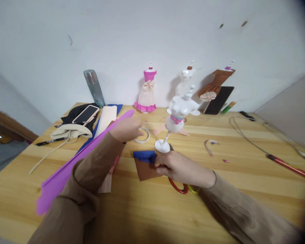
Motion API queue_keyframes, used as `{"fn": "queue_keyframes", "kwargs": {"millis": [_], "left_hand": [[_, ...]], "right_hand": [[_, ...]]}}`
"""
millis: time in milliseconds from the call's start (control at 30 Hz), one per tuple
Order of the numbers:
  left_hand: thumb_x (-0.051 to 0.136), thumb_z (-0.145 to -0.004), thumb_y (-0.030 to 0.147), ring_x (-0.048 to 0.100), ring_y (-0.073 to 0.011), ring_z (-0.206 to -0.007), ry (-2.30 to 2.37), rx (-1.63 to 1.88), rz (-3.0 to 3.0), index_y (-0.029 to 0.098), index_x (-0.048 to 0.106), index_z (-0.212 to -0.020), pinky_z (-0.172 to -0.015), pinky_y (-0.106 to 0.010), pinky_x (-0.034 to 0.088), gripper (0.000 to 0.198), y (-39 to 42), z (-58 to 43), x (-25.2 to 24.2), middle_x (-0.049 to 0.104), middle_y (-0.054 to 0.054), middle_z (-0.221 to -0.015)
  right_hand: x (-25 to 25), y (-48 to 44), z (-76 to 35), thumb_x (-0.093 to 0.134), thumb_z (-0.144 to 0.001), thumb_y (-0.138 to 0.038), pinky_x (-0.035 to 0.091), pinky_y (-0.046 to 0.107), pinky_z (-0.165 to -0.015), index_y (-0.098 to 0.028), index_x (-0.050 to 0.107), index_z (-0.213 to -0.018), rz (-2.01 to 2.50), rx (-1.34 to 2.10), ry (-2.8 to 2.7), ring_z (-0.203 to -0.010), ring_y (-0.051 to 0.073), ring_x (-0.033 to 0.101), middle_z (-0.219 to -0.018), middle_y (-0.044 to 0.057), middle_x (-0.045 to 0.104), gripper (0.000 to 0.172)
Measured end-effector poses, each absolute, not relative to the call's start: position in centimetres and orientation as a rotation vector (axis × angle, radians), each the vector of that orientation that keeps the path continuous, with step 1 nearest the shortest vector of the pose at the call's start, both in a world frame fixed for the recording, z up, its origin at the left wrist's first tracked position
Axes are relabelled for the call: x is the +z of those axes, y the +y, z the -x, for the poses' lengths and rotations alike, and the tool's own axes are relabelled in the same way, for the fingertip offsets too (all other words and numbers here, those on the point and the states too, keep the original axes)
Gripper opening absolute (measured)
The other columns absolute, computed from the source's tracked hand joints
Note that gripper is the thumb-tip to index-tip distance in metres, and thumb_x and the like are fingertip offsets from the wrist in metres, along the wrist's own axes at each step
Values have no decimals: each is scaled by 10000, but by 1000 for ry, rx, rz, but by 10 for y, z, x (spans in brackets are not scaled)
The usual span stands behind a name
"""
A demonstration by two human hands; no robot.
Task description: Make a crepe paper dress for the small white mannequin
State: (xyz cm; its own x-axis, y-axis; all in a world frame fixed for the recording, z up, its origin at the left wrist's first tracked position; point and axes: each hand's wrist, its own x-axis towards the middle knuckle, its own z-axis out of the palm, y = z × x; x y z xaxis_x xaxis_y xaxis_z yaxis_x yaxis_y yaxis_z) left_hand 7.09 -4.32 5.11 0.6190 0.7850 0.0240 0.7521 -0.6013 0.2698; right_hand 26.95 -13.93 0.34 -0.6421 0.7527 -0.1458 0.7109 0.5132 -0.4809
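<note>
My right hand (pixel 174 166) is closed, fingers pinched on the right end of a folded blue paper piece (pixel 144 156), over a brown paper square (pixel 146 172). My left hand (pixel 128 128) is blurred beside a white tape roll (pixel 147 135); its fingers are too smeared to read. Under the left forearm runs a long purple paper strip (pixel 66 174). Scissors with red and yellow handles (pixel 179 189) lie partly beneath the right hand. Just behind it stands a bare white mannequin (pixel 184 108) with a pink and blue band at its waist.
Along the wall stand a bottle (pixel 94 88), a pink-dressed mannequin (pixel 146 93), another white one (pixel 185 79), a brown-dressed one (pixel 218 79) and a dark tablet (pixel 220 100). A phone (pixel 85 114) lies left; a red pen-like tool (pixel 289 166) with its cable lies right.
</note>
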Motion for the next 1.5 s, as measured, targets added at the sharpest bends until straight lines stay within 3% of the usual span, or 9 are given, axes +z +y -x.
{"fn": "queue_keyframes", "kwargs": {"millis": [167, 367, 500, 633, 733, 867, 967, 1133, 1500], "left_hand": [[732, -667, 459, 652, -354, -925, 1796, -282, -2444, 132, 687, -851, -789, -381, 490, 378, -30, -36, 46, 676, -155, -828], [636, -699, 222, 653, -303, -972, 1838, -377, -2373, 120, 691, -934, -803, -331, 484, 261, -21, -23, 30, 696, -190, -996], [649, -659, 173, 654, -241, -845, 1794, -308, -2315, 158, 628, -705, -705, -265, 472, 53, -10, -4, 46, 691, -105, -800], [671, -698, 236, 605, -163, -572, 1746, -233, -2184, 185, 513, -607, -549, -230, 429, 189, -6, 13, 55, 573, -4, -542], [683, -720, 271, 595, -138, -505, 1696, -170, -2083, 182, 537, -658, -523, -217, 432, 182, -8, 17, 50, 575, 13, -519], [643, -758, 241, 647, -154, -575, 1691, -143, -2024, 158, 615, -774, -564, -222, 477, 89, -10, 13, 40, 649, -22, -602], [634, -773, 306, 687, -200, -712, 1756, -149, -2093, 149, 648, -789, -639, -246, 501, 159, -9, 9, 36, 692, -67, -696], [584, -804, 486, 602, -324, -1168, 1979, -73, -2226, 129, 659, -1088, -911, -332, 478, 462, 0, 3, 18, 670, -192, -1200], [446, -890, 434, 613, -346, -1147, 2124, 108, -2163, 97, 659, -1124, -911, -391, 471, 463, 17, 1, 0, 656, -230, -1224]], "right_hand": [[8, -139, -266, 587, -874, -168, 327, 256, -612, -170, 666, -765, 1292, 783, -2695, -679, 140, 512, -746, 27, 619, 135], [7, -137, -267, 574, -873, -145, 328, 258, -612, -167, 674, -765, 1227, 819, -2669, -677, 137, 510, -745, 24, 621, 148], [3, -136, -268, 587, -865, -144, 345, 258, -627, -172, 685, -780, 1223, 815, -2668, -710, 147, 540, -786, 37, 650, 133], [-1, -135, -269, 587, -861, -139, 341, 257, -622, -174, 679, -770, 1204, 808, -2688, -697, 141, 532, -776, 31, 643, 134], [-2, -134, -269, 588, -859, -137, 337, 260, -624, -174, 674, -765, 1215, 804, -2723, -697, 141, 524, -763, 27, 630, 133], [-3, -135, -268, 592, -855, -129, 352, 258, -635, -174, 685, -782, 1256, 824, -2744, -722, 148, 545, -794, 37, 645, 127], [-3, -135, -268, 598, -853, -128, 359, 260, -639, -175, 691, -793, 1263, 822, -2744, -733, 154, 557, -800, 41, 654, 121], [-3, -134, -267, 594, -854, -126, 360, 256, -644, -174, 694, -807, 1272, 825, -2758, -746, 155, 572, -817, 45, 670, 121], [1, -131, -275, 570, -852, -155, 342, 254, -623, -167, 659, -762, 1309, 805, -2777, -708, 146, 556, -763, 37, 648, 128]]}}
